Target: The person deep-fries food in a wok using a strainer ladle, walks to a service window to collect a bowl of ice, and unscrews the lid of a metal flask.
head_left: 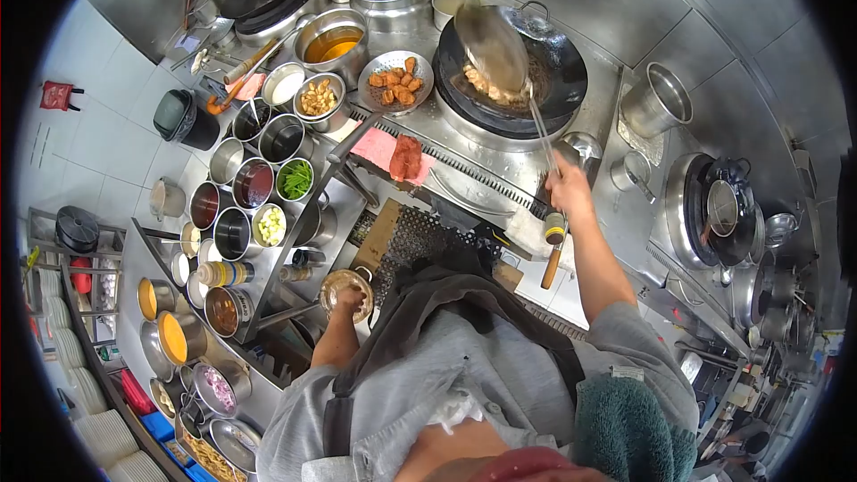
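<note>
My right hand (569, 189) is closed round the handle of a long metal utensil (539, 120). The utensil reaches into the black wok (564, 80), where a blurred round metal shape (491, 46) hangs over browned food (486, 82). On the left, my left hand (346, 299) is over a round container (364, 278) with pale contents; its fingers point down into it and what they hold, if anything, is hidden. A strainer of fried pieces (395, 82) lies left of the wok.
Metal pots of sauces, greens (295, 178) and chopped pieces (269, 225) crowd the left counter. Red meat (406, 159) lies on a pink cloth at the stove edge. Another burner with pans (692, 205) stands right. A wooden handle (552, 268) sticks out below my right hand.
</note>
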Action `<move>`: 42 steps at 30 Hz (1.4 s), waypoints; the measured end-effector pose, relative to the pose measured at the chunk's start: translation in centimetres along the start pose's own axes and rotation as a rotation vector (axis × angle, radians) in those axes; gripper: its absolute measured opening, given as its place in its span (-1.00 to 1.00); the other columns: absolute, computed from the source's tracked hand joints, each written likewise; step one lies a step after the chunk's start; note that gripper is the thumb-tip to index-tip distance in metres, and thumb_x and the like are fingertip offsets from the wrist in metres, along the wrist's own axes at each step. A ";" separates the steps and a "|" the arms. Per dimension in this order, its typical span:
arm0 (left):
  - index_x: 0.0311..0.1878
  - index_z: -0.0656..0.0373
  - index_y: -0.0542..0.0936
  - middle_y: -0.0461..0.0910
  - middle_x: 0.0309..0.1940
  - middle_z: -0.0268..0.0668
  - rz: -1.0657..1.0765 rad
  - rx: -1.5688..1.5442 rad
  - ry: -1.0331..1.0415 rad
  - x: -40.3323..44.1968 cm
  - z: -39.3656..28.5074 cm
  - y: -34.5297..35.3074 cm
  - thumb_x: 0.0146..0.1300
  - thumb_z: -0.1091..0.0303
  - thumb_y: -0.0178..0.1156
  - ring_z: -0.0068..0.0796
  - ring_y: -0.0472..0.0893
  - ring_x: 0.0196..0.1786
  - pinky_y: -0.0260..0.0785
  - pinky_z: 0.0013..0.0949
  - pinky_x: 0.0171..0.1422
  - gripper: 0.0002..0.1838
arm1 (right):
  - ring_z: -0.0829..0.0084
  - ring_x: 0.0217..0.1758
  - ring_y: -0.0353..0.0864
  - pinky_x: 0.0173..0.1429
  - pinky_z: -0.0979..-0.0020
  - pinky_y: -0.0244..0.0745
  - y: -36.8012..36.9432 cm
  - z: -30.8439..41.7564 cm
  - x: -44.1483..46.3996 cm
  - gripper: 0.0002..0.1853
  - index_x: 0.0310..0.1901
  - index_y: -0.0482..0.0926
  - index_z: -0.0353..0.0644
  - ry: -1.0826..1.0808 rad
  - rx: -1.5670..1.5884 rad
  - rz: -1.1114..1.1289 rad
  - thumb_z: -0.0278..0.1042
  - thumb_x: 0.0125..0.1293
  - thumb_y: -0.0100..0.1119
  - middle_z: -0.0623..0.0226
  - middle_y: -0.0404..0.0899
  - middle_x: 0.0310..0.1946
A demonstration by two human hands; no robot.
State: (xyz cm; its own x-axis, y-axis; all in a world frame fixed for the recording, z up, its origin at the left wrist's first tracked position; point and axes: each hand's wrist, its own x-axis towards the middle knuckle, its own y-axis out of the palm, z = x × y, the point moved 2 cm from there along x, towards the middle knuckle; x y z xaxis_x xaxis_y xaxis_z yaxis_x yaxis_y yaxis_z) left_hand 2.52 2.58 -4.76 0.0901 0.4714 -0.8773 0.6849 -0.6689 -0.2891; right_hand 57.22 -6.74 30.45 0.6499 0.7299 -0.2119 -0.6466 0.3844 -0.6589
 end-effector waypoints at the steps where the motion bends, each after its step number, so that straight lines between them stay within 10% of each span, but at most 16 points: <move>1: -0.23 0.10 0.61 0.61 -0.39 -0.25 0.048 0.010 -0.017 1.1 1.9 0.1 0.07 0.36 0.23 -0.34 0.60 -0.39 0.49 -0.24 -0.41 -0.83 | 0.34 -0.71 0.51 -0.64 0.29 0.41 0.4 -2.0 0.5 -0.50 0.24 0.36 -0.04 0.003 0.000 0.000 -0.50 0.23 -0.09 0.18 0.54 -0.60; 3: -0.23 0.12 0.60 0.59 -0.42 -0.23 0.097 0.019 -0.029 1.1 3.0 0.6 0.11 0.38 0.20 -0.36 0.58 -0.46 0.47 -0.26 -0.49 -0.85 | 0.00 -0.46 0.59 -0.30 0.06 0.49 0.3 -4.8 1.5 -0.53 0.19 0.39 -0.09 -0.427 -0.575 -0.252 -0.50 0.20 -0.08 -0.09 0.56 -0.48; 4: -0.22 0.13 0.59 0.57 -0.43 -0.24 0.065 -0.001 -0.034 -0.5 2.8 0.9 0.10 0.38 0.20 -0.37 0.57 -0.47 0.47 -0.26 -0.49 -0.84 | -0.14 -0.23 0.51 -0.02 -0.02 0.37 -0.9 -3.3 1.4 -0.55 0.14 0.42 -0.12 -0.230 -0.522 -0.125 -0.50 0.17 -0.07 -0.19 0.52 -0.36; 16: -0.21 0.14 0.55 0.53 -0.47 -0.30 -0.005 -0.065 -0.113 -4.1 1.0 0.3 0.13 0.44 0.18 -0.41 0.51 -0.49 0.42 -0.27 -0.48 -0.86 | -0.11 -0.27 0.56 -0.09 0.05 0.43 -5.7 -1.7 3.8 -0.54 0.14 0.43 -0.13 -0.235 -0.408 -0.482 -0.49 0.14 -0.01 -0.17 0.55 -0.35; 24: -0.11 0.15 0.55 0.57 -0.40 -0.24 -0.044 -0.051 -0.075 -4.1 -0.1 0.6 0.10 0.44 0.17 -0.40 0.56 -0.45 0.48 -0.27 -0.41 -0.76 | -0.13 -0.07 0.50 0.04 0.01 0.38 1.0 -1.1 10.4 -0.63 0.02 0.46 -0.22 -0.193 -0.449 -0.255 -0.52 0.15 -0.13 -0.15 0.56 -0.27; 30: -0.12 0.14 0.56 0.56 -0.40 -0.25 0.095 -0.211 -0.089 1.9 3.9 -0.5 0.08 0.44 0.18 -0.43 0.54 -0.46 0.45 -0.29 -0.45 -0.75 | 0.44 -0.77 0.49 -0.69 0.40 0.41 2.0 2.7 10.7 -0.64 0.02 0.46 -0.26 0.029 0.159 -0.005 -0.58 0.17 -0.14 0.19 0.54 -0.58; 42: -0.32 0.20 0.54 0.57 -0.46 -0.25 0.060 0.452 0.028 -4.1 0.2 1.0 0.12 0.37 0.16 -0.40 0.57 -0.51 0.46 -0.32 -0.55 -0.88 | 0.49 -0.77 0.42 -0.75 0.45 0.28 -0.3 -1.0 4.7 -0.55 0.20 0.37 -0.19 0.060 0.536 0.175 -0.52 0.23 -0.05 0.30 0.51 -0.57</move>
State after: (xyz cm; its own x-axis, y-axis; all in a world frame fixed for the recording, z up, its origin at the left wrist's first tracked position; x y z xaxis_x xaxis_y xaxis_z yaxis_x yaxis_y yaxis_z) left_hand 2.70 -0.15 -1.59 0.1441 0.4355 -0.8886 0.2940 -0.8763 -0.3818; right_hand 60.84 -3.98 28.97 0.5260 0.7812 -0.3363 -0.8491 0.5051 -0.1548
